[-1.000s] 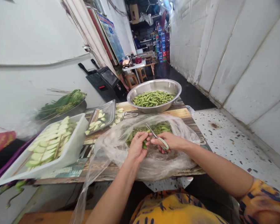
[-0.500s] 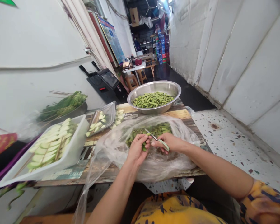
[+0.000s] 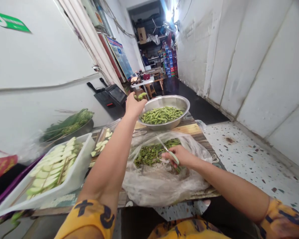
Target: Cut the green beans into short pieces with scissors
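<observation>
My left hand [image 3: 135, 105] is stretched out at the left rim of the steel basin [image 3: 186, 108], its fingers closed around a few green edamame pods [image 3: 141, 96]. Inside the basin lies a heap of the same pods [image 3: 161, 115]. My right hand [image 3: 180, 155] grips scissors with pale green handles [image 3: 174, 158], blades pointing up and left. It hovers over a clear plastic bag [image 3: 154, 191], spread open on the table. Pods and small green trimmings [image 3: 148, 154] lie in the bag.
At left stands a white tray [image 3: 86, 156] of skewered pale green slices. Behind it a bowl [image 3: 86, 127] holds leafy greens. A metal tray [image 3: 96, 151] with cut pieces is partly behind my left arm. The patterned wooden table [image 3: 193, 129] ends near my body.
My left hand has moved from beside the scissors, forward and left to the basin's rim, carrying pods. My right hand stays over the bag with the scissors. The view has tilted up slightly.
</observation>
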A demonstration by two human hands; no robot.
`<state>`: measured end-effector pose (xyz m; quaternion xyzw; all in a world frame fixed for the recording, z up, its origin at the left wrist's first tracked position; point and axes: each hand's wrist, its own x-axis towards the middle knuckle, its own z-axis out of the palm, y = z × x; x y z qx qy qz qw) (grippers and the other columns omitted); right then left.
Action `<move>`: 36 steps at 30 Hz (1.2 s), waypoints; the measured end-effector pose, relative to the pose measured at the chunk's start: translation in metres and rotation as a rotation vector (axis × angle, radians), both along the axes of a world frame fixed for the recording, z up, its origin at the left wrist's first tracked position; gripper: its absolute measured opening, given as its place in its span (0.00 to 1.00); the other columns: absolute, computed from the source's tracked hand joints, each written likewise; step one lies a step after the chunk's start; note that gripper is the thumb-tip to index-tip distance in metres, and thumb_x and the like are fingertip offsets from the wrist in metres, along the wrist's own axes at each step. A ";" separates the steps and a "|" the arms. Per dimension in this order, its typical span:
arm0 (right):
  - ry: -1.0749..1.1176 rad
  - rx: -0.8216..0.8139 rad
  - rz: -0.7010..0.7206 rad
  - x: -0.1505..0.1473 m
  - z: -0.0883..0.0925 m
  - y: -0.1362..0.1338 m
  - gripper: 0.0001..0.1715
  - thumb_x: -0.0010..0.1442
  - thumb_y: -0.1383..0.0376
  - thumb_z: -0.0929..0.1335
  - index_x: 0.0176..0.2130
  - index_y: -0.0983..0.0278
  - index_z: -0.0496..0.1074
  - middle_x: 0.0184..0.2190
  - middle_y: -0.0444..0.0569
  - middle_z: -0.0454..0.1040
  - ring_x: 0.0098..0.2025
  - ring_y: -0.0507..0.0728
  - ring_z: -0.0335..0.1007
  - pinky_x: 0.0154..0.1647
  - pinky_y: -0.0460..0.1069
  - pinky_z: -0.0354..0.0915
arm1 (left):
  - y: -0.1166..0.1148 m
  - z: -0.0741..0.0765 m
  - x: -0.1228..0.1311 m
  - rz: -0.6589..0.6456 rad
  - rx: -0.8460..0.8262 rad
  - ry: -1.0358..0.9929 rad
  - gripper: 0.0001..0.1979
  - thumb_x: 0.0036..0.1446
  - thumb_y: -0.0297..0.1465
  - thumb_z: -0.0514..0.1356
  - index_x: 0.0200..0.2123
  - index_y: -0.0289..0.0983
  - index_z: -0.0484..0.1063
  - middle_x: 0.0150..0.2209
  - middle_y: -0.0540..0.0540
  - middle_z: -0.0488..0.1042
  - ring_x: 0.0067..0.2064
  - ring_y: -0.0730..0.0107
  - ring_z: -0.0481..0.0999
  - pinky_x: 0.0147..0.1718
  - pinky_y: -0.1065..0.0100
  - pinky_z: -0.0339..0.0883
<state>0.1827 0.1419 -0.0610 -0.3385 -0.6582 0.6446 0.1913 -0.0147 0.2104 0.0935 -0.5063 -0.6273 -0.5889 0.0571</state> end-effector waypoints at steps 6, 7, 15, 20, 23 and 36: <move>0.203 -0.012 -0.402 0.006 0.010 0.020 0.22 0.50 0.49 0.69 0.27 0.65 0.67 0.15 0.40 0.64 0.14 0.47 0.58 0.11 0.42 0.45 | -0.055 -0.038 0.029 -0.225 -0.313 0.463 0.10 0.52 0.30 0.57 0.38 0.35 0.73 0.39 0.42 0.74 0.42 0.61 0.73 0.47 0.58 0.65; 0.211 -0.016 -0.410 0.006 0.011 0.021 0.21 0.49 0.49 0.70 0.27 0.65 0.67 0.16 0.41 0.64 0.15 0.48 0.59 0.11 0.42 0.46 | -0.063 -0.052 0.028 -0.272 -0.432 0.553 0.10 0.51 0.31 0.59 0.38 0.35 0.74 0.39 0.41 0.75 0.43 0.58 0.73 0.48 0.57 0.64; 0.117 0.106 -0.357 0.004 0.007 0.017 0.19 0.51 0.52 0.69 0.24 0.64 0.66 0.16 0.42 0.65 0.16 0.49 0.61 0.15 0.44 0.53 | -0.052 -0.103 -0.018 -0.125 -0.517 0.878 0.31 0.47 0.24 0.60 0.56 0.35 0.61 0.59 0.34 0.59 0.59 0.50 0.59 0.56 0.53 0.54; 0.107 0.160 -0.371 0.004 0.004 0.018 0.18 0.52 0.52 0.68 0.24 0.64 0.67 0.17 0.43 0.65 0.16 0.50 0.61 0.16 0.44 0.54 | -0.075 -0.082 0.003 -0.045 -0.472 0.798 0.27 0.48 0.26 0.61 0.53 0.36 0.64 0.49 0.34 0.67 0.51 0.48 0.66 0.49 0.53 0.59; 0.098 0.131 -0.389 0.004 0.007 0.017 0.18 0.51 0.52 0.68 0.26 0.65 0.68 0.17 0.42 0.65 0.16 0.50 0.60 0.16 0.45 0.55 | -0.091 -0.089 0.015 -0.368 -0.600 0.679 0.15 0.50 0.31 0.61 0.43 0.37 0.71 0.36 0.41 0.72 0.38 0.58 0.71 0.41 0.62 0.63; 0.113 0.201 -0.641 0.012 0.009 0.039 0.18 0.49 0.54 0.68 0.34 0.67 0.71 0.18 0.43 0.66 0.18 0.51 0.62 0.21 0.46 0.61 | -0.033 -0.144 0.059 -0.596 -0.707 0.504 0.12 0.55 0.32 0.55 0.39 0.39 0.75 0.45 0.41 0.75 0.49 0.58 0.70 0.51 0.61 0.60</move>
